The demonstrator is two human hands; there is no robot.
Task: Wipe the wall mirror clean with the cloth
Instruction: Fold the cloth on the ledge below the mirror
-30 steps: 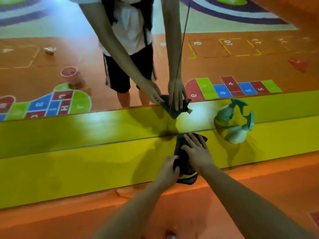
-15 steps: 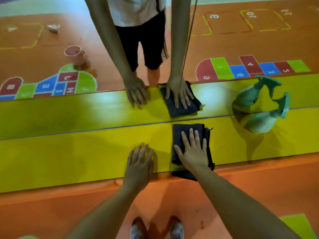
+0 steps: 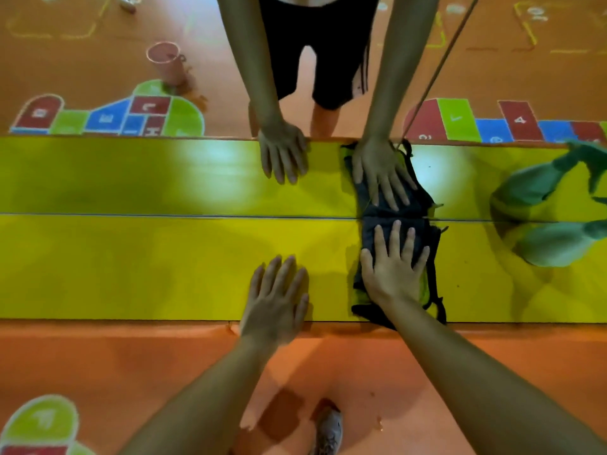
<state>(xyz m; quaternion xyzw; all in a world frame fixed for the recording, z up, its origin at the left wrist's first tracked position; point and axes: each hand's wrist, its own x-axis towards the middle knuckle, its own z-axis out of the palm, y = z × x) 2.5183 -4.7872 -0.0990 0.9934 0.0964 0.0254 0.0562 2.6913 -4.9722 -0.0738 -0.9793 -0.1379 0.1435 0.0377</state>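
Since the mirror [image 3: 98,60] doubles everything, we count only the real items: two hands, one cloth, one spray bottle, one shoe. The left hand [image 3: 274,300] lies flat on the yellow strip [image 3: 131,267] below the mirror, fingers straight and spread, holding nothing. The right hand [image 3: 392,267] presses flat on the dark cloth [image 3: 369,234], fingers straight, not curled round it. The cloth lies folded on the yellow strip, its far edge touching the mirror's bottom edge and its near edge hanging past the strip's front.

For containers we have the spray bottle [image 3: 555,244] on the strip to the right, against the mirror; we cannot tell what is in it. One pink cup [image 3: 166,64] shows only as a reflection, contents unclear.

The bottle's head is cut off by the frame edge and blurred. The shoe [image 3: 328,428] is partly cut off at the bottom. The right palm hides the cloth's middle.
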